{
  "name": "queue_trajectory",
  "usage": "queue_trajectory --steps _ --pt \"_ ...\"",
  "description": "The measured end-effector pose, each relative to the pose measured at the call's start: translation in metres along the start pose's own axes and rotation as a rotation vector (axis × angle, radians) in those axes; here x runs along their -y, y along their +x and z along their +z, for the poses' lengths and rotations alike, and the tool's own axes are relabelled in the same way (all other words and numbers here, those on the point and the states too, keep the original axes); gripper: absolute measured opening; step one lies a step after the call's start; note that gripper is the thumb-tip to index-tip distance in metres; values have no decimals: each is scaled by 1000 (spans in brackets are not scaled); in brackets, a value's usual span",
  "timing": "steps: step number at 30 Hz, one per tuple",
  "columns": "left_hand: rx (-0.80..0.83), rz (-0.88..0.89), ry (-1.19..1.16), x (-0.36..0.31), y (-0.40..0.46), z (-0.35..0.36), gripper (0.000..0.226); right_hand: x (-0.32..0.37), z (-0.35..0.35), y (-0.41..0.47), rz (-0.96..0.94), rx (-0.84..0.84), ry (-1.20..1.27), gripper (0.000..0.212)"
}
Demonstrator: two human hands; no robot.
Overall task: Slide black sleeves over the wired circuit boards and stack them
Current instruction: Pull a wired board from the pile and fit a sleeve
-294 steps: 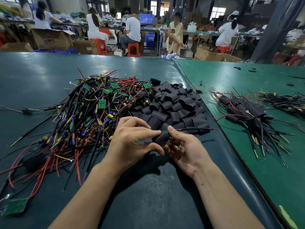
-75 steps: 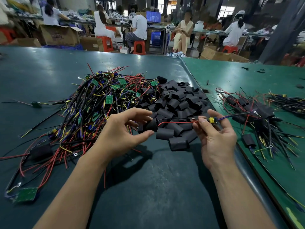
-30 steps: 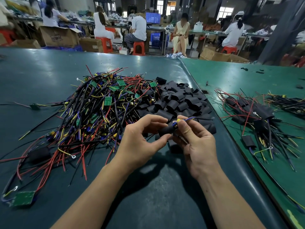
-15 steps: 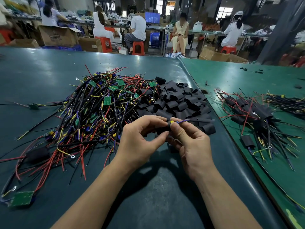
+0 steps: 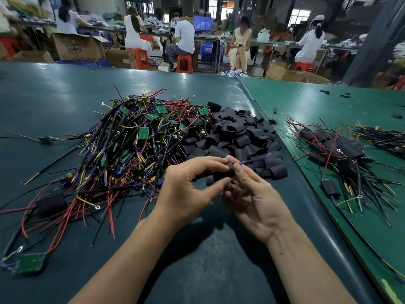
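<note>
Fingers of my left hand curl around a black sleeve, thumb below and forefinger above, pinching it just over the dark green table mat. My right hand meets it from the other side, thumb and forefinger pressed onto the sleeve's right end, the remaining fingers loosely curled underneath. A thin purple wire pokes out of the sleeve between my right fingertips and points away to the right; I cannot tell how much of the board sits inside, since the sleeve and my fingers hide it. Just beyond my hands lies the heap of empty black sleeves, its near edge almost touching my knuckles. Left of that heap, and tangled against it, spreads the pile of wired circuit boards, small green boards showing among red, black, yellow and purple leads. One separate green board lies near the left edge of the mat, close to me. To my right, on the brighter green mat, the stack of sleeved boards rests with its wires fanned toward me, well apart from my hands. Seated workers on red stools fill the background, with cardboard boxes beside them.
</note>
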State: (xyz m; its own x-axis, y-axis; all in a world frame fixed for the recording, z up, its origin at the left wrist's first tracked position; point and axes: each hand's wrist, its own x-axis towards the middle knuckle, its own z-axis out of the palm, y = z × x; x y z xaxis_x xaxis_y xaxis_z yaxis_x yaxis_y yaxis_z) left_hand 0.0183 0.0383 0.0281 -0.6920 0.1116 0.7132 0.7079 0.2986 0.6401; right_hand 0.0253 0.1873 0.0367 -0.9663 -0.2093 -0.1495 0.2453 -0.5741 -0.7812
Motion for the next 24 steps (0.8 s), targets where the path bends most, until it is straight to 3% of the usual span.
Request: queue_trajectory --steps 9,16,19,24 --pt "29 103 100 -5 4 -6 23 5 -1 0 -56 8 -74 28" --pt "70 156 197 0 2 -7 17 0 2 -2 -225 -74 -317 22" --pt "0 185 309 1 3 -6 14 1 2 2 -331 -203 -220 20" --pt "-82 141 301 -1 2 -6 8 23 -18 12 -589 -515 94 11"
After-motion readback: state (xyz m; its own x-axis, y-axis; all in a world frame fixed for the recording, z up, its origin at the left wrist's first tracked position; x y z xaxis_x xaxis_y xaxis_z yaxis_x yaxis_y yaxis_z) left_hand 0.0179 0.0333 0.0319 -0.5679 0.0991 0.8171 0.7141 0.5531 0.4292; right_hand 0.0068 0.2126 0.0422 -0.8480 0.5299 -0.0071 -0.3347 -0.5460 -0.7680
